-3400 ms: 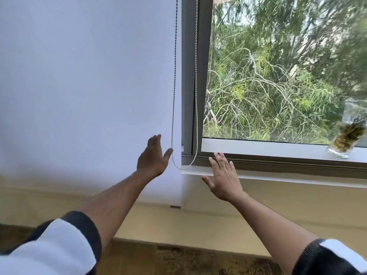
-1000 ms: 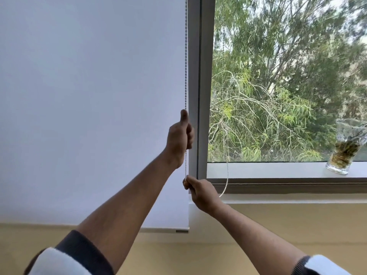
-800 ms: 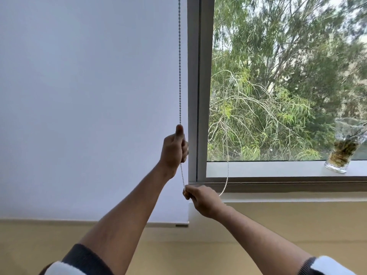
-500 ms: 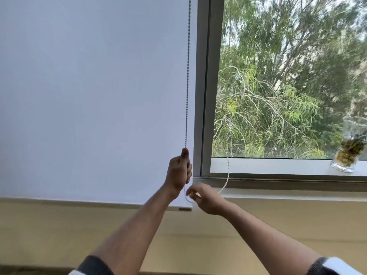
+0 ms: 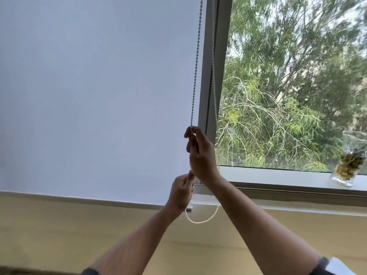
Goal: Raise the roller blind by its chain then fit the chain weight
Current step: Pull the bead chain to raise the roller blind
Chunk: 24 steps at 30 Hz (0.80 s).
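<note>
Beside a tree-filled window (image 5: 288, 96), a white roller blind (image 5: 99, 96) hangs almost fully down. The bead chain (image 5: 195, 76) runs vertically, its loop below both hands. The right hand (image 5: 200, 153) pinches it higher; the left hand (image 5: 181, 192) grips it just underneath.

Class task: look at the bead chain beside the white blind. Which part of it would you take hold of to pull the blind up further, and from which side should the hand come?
Probably the taut left strand of the chain, just above where the right hand pinches it, pinched side-on between thumb and fingertip. It hangs straight in front of the blind; the loop below the left hand is slack.
</note>
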Each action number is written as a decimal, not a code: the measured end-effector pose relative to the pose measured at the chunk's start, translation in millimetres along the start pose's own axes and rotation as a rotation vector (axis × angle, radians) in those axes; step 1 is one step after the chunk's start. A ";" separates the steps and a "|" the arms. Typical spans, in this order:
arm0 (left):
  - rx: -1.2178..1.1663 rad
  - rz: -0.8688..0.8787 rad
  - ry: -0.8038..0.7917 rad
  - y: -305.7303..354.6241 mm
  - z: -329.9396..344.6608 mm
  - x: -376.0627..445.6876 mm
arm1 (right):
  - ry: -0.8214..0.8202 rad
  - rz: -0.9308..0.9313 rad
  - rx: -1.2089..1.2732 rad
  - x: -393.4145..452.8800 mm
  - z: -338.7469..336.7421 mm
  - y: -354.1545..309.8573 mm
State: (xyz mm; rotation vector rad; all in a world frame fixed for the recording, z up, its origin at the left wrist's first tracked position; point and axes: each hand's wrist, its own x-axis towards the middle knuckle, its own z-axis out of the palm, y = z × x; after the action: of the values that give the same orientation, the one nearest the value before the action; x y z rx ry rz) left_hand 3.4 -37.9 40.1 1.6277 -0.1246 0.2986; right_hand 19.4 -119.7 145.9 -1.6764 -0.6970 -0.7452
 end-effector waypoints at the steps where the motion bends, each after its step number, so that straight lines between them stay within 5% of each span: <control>1: 0.017 0.013 -0.010 0.7 -3.8 1.1 | -0.002 -0.053 -0.045 -1.6 -1.1 -0.1; 8: -0.191 0.031 0.037 65.5 -28.8 39.6 | -0.044 -0.297 -0.354 0.2 -18.7 4.7; 16: -0.335 0.237 -0.117 233.0 -31.7 74.6 | -0.167 -0.273 -0.418 -34.3 -12.6 33.5; 20: -0.259 0.320 -0.007 232.3 -12.7 67.3 | -0.196 -0.252 -0.519 -34.9 -17.3 44.7; 24: -0.231 0.297 0.024 195.4 -6.1 58.2 | -0.447 -0.144 -0.643 -41.0 -33.4 67.3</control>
State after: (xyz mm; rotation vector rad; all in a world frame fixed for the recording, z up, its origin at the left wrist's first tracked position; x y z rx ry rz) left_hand 7.8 -42.2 244.0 1.3744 -0.3714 0.5118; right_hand 41.5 -169.0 79.6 -2.4457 -0.9602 -0.7472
